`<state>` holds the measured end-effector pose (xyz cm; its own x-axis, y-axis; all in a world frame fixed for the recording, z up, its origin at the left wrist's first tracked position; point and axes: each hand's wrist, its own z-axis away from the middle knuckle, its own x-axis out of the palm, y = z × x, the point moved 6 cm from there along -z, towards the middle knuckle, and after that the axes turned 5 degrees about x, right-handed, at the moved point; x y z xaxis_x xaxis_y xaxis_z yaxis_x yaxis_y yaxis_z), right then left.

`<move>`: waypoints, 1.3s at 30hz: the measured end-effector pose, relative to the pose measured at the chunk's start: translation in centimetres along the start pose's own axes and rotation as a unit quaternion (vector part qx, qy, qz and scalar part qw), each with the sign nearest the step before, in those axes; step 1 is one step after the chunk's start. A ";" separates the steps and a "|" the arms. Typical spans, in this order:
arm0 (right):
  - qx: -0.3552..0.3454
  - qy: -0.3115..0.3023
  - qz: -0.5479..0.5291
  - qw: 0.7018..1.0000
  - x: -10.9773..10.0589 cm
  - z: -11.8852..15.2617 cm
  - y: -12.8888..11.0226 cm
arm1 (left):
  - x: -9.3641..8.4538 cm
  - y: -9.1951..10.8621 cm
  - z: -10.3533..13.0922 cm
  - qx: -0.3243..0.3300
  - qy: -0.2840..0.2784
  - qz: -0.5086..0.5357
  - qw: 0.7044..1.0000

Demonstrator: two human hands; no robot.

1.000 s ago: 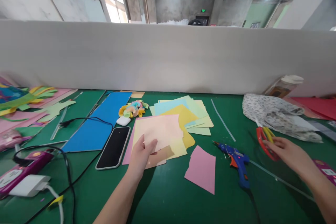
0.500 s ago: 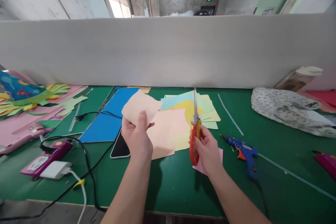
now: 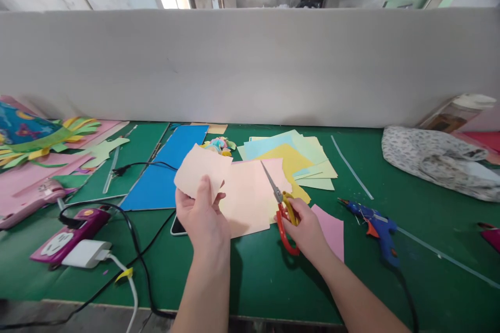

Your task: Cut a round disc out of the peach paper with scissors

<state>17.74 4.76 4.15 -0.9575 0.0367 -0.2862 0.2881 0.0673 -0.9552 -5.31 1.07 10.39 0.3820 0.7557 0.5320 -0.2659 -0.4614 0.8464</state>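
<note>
Your left hand (image 3: 205, 210) grips a pale peach paper piece (image 3: 201, 169) between thumb and fingers; your right (image 3: 307, 226) grasps red-and-yellow-handled scissors (image 3: 287, 216) above the green table (image 3: 273, 291).

Left hand (image 3: 203, 218) raised over bench (image 3: 265, 294), thumb pointing away from near edge, fingers curled behind it in pinch. Right hand (image 3: 307, 228) apart, fingers bent in grip. Both forearms cross near edge, right one slanting inward more.

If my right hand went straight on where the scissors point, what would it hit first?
Probably the pale sheet on the table, if the scissors tilt down; if level, the partition. Depth is unclear.
</note>
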 end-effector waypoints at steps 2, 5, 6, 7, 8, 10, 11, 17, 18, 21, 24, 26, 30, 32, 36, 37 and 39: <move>0.006 -0.018 -0.014 1.000 0.2 0.3 -0.1 | -0.2 0.6 0.0 -0.014 0.010 0.017 1.000; 0.040 -0.036 -0.046 0.997 0.1 0.6 0.3 | -0.6 1.7 0.1 0.002 0.024 0.022 0.999; 0.053 -0.039 -0.055 0.996 0.0 0.6 0.6 | -0.7 1.9 0.0 0.005 0.023 0.022 0.999; 0.066 -0.042 -0.064 0.995 0.0 0.5 1.0 | -0.7 1.9 0.0 0.002 0.020 0.023 1.000; 0.078 -0.044 -0.072 0.993 0.0 0.4 1.4 | -0.7 1.8 0.0 -0.006 0.016 0.022 1.000; 0.100 -0.047 -0.087 0.990 0.1 0.0 2.3 | -0.6 1.4 0.0 -0.026 0.007 0.021 0.999; 0.110 -0.049 -0.096 0.988 0.3 -0.2 2.7 | -0.5 1.2 0.1 -0.035 0.003 0.020 0.999; 0.089 -0.098 -0.164 0.977 1.0 -0.2 2.0 | -0.4 1.2 0.3 -0.037 -0.002 0.028 0.999; 0.079 -0.116 -0.170 0.975 1.1 0.0 1.5 | -0.4 1.3 0.4 -0.037 -0.001 0.028 0.999; 0.068 -0.176 -0.167 0.968 1.8 0.9 0.2 | -0.3 1.3 0.5 -0.041 -0.005 0.033 0.999; 0.078 -0.209 -0.146 0.964 2.3 1.5 -0.4 | -0.2 1.1 0.6 -0.047 -0.008 0.035 0.998; 0.084 -0.202 -0.135 0.966 2.1 1.4 -0.4 | -0.2 1.0 0.6 -0.048 -0.009 0.029 0.998; 0.102 -0.124 -0.118 0.980 0.8 0.6 0.3 | -0.2 0.7 0.7 -0.052 -0.016 0.024 0.998; 0.119 -0.073 -0.106 0.985 0.0 0.1 1.0 | -0.1 0.5 0.7 -0.055 -0.026 0.021 0.998; 0.144 -0.023 -0.114 0.983 -0.4 -0.3 1.8 | -0.1 0.6 0.6 -0.048 -0.038 0.009 0.998; 0.141 -0.017 -0.126 0.982 -0.4 -0.3 1.8 | -0.1 0.6 0.6 -0.046 -0.040 0.010 0.998; 0.121 -0.001 -0.153 0.981 -0.5 -0.3 1.6 | -0.1 0.8 0.7 -0.045 -0.039 0.018 0.998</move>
<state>18.72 5.19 2.76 -0.9986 0.0496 0.0174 -0.0253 -0.1645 -0.9861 -4.95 0.35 11.05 0.4372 0.7002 0.5645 -0.3569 -0.4411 0.8235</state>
